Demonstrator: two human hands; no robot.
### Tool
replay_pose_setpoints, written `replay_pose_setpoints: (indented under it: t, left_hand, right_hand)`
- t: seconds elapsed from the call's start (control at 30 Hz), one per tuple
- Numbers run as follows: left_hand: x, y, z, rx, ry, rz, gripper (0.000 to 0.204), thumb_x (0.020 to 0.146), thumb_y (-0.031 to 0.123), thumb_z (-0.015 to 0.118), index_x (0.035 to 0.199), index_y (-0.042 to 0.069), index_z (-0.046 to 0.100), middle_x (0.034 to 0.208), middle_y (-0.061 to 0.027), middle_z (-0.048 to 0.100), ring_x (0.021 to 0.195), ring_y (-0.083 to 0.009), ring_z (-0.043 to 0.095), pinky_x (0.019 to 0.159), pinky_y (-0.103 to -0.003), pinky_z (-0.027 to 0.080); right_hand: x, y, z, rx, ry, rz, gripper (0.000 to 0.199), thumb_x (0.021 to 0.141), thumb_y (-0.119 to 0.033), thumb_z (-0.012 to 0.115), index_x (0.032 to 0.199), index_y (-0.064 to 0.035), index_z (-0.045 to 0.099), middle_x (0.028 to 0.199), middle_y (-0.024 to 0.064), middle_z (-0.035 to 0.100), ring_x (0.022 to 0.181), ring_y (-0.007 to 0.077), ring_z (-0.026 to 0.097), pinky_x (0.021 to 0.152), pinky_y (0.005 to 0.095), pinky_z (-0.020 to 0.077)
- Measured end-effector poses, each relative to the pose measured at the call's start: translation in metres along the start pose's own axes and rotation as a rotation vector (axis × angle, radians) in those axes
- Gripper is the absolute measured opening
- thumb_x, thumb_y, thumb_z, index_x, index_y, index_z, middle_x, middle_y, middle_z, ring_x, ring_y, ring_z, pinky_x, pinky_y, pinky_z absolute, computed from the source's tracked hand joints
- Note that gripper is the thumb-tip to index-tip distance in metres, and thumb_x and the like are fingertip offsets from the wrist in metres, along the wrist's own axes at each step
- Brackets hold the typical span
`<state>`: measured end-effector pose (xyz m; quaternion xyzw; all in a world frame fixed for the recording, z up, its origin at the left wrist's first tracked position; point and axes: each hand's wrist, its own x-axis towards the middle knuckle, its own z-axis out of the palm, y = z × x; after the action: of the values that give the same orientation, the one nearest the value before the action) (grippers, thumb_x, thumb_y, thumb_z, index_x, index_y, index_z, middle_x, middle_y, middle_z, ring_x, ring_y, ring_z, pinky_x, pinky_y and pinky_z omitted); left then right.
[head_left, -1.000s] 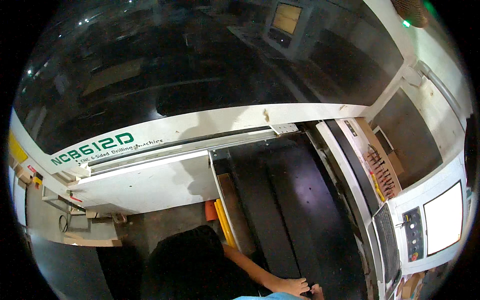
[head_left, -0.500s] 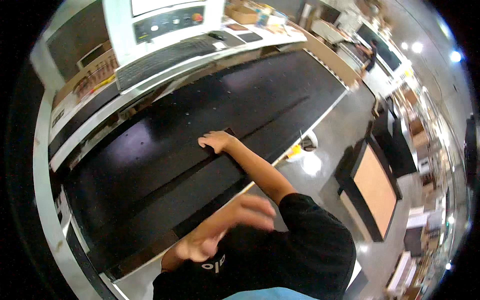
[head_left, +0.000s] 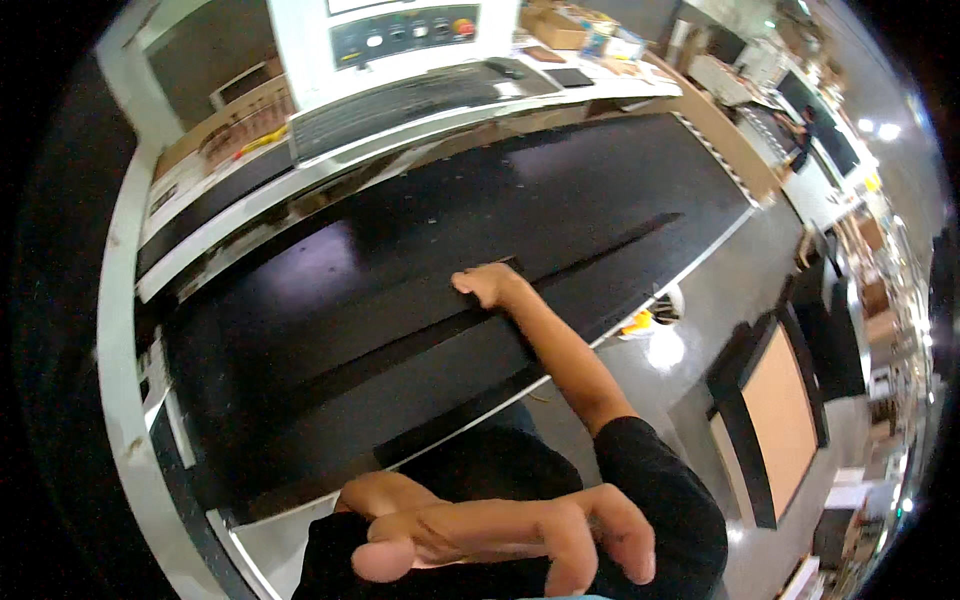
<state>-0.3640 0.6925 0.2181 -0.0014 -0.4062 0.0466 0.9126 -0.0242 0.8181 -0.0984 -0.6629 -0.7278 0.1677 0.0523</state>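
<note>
A long black panel point(head_left: 400, 375) lies on the broad black worktop point(head_left: 390, 230), with a dark line along its far side. My right hand point(head_left: 490, 284) reaches out over it, fingers curled down at the panel's far right end; the fingertips' undersides are hidden. Close in front of my body, my left hand point(head_left: 480, 535) is raised in the air. Its fingers are bent and apart, and nothing is seen in it.
Behind the worktop are a keyboard point(head_left: 420, 105) and a control panel point(head_left: 405, 38) with buttons. On the floor to the right stand a white bucket point(head_left: 668, 303) and a black-framed box piece with a tan face point(head_left: 785, 420). Another person point(head_left: 803, 135) is far off at right.
My left hand has come nearer and moved right and down, its fingers now in sharper view. My right hand stays at the same end of the panel while the whole view shifts.
</note>
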Motion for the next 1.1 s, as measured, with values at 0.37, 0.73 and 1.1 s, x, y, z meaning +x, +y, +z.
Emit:
replay_pose_setpoints:
  t: [0.37,0.73,1.1]
  left_hand:
    - [0.034,0.050,-0.028,0.618,0.208,-0.155,0.078,0.089,0.077,0.054,0.112,0.003,0.062,0.126,-0.0222,0.055,0.127,-0.0363,0.047,0.109,-0.048,0.032]
    - [0.092,-0.003,-0.059,0.736,-0.129,0.703,0.059,0.075,0.041,0.080,0.104,-0.009,0.065,0.096,-0.0134,0.061,0.088,-0.0263,0.063,0.074,-0.031,0.049]
    - [-0.034,0.100,-0.119,2.064,0.684,0.002,0.074,0.081,0.052,0.086,0.130,0.002,0.060,0.133,-0.0171,0.062,0.126,-0.0368,0.059,0.108,-0.047,0.044]
  right_hand:
    - [-0.010,-0.013,-0.007,0.050,0.097,0.014,0.036,0.072,0.001,0.069,0.101,-0.0139,0.053,0.099,0.0162,0.068,0.101,0.0454,0.064,0.080,0.0520,0.0488]
    - [0.003,-0.017,-0.017,0.047,-0.063,0.001,0.028,0.077,-0.015,0.074,0.100,-0.0126,0.059,0.101,0.0146,0.071,0.102,0.0435,0.068,0.082,0.0529,0.0531]
    - [-0.098,-0.077,-0.123,0.292,0.207,-0.245,0.051,0.079,-0.026,0.088,0.123,-0.0079,0.069,0.130,0.0141,0.068,0.121,0.0387,0.064,0.106,0.0490,0.0481]
